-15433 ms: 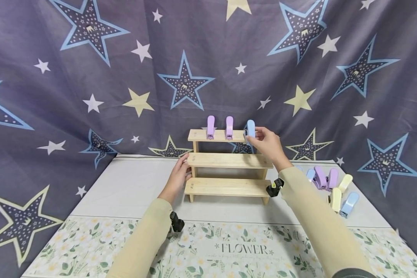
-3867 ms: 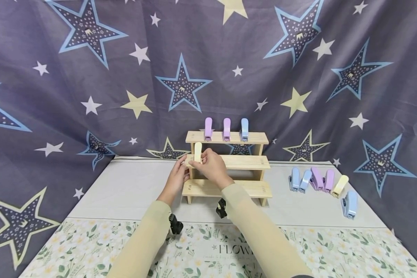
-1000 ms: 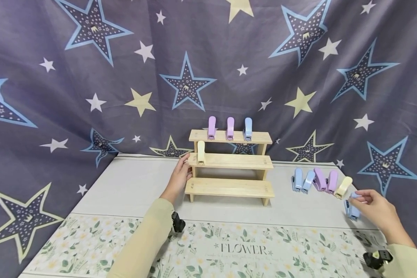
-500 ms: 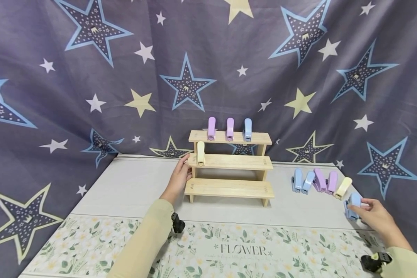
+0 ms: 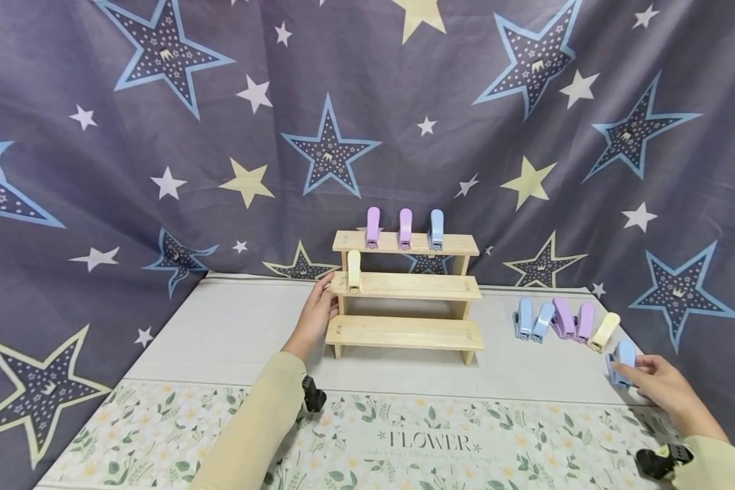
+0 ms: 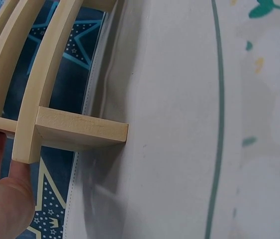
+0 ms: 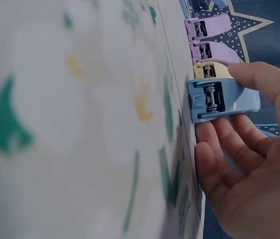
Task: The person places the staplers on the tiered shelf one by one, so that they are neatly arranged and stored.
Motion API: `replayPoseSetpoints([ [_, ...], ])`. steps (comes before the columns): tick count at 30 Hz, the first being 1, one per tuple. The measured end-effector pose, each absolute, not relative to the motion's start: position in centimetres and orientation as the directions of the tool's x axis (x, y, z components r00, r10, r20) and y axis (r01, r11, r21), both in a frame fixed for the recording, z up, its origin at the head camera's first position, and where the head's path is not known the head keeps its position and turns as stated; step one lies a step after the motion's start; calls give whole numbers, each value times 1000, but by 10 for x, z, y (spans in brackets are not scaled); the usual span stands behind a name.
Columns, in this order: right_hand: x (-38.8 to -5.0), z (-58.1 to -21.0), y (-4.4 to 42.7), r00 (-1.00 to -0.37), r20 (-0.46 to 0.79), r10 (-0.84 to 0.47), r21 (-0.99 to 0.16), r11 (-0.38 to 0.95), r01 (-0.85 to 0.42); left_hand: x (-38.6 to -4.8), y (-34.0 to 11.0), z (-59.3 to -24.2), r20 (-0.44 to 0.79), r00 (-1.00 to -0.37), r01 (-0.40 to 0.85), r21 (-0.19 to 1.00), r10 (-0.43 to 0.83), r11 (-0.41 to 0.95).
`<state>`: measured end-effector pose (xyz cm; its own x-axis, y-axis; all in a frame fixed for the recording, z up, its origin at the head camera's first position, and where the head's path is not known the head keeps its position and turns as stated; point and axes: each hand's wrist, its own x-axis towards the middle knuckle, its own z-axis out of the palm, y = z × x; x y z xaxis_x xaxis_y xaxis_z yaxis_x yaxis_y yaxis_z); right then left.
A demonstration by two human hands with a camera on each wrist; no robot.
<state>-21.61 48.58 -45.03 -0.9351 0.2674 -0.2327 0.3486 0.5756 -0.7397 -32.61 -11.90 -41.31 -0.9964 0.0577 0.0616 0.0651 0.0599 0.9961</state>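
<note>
My left hand (image 5: 312, 314) grips the left end of a three-tier wooden display rack (image 5: 404, 330) at the middle shelf; its fingers reach behind the wood in the left wrist view. On the right side of the table, my right hand (image 5: 664, 384) holds a small light-blue stapler (image 5: 625, 361) between thumb and fingers. That stapler stands upright, its metal mechanism showing in the right wrist view. Two purple staplers (image 5: 373, 228) and a blue stapler (image 5: 437, 229) stand on the top shelf. A cream stapler (image 5: 354, 272) stands at the left end of the middle shelf.
Left of my right hand, a loose row holds two blue staplers (image 5: 525, 318), two purple staplers (image 5: 563, 318) and a cream stapler (image 5: 605, 332). A flower-print mat (image 5: 429, 439) covers the table's front. A star-patterned curtain (image 5: 392, 170) hangs close behind the rack.
A cream stapler has gone from the right-hand group to the middle shelf, and the blue one was set on the top shelf. My right hand has returned right, lowering slightly around the blue stapler.
</note>
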Motion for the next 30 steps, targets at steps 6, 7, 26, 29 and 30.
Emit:
replayPoseSetpoints([
  [6,-216,-449,484,-942,-214,258,-740,586,329,-333,-120,-422,63,-996,66,997,61,52],
  [7,-216,-448,483,-944,-211,253,-742,587,323,-335,-120,-426,69,-996,72,996,57,49],
  [26,-222,-406,432,-987,64,151,-638,766,76,-336,-119,-430,102,-994,104,993,26,63],
  [29,-225,-400,418,-985,115,130,-634,773,28,-336,-118,-429,105,-994,106,993,30,60],
  [30,-226,-397,412,-983,131,126,-635,773,14,-336,-118,-429,105,-994,106,993,29,58],
])
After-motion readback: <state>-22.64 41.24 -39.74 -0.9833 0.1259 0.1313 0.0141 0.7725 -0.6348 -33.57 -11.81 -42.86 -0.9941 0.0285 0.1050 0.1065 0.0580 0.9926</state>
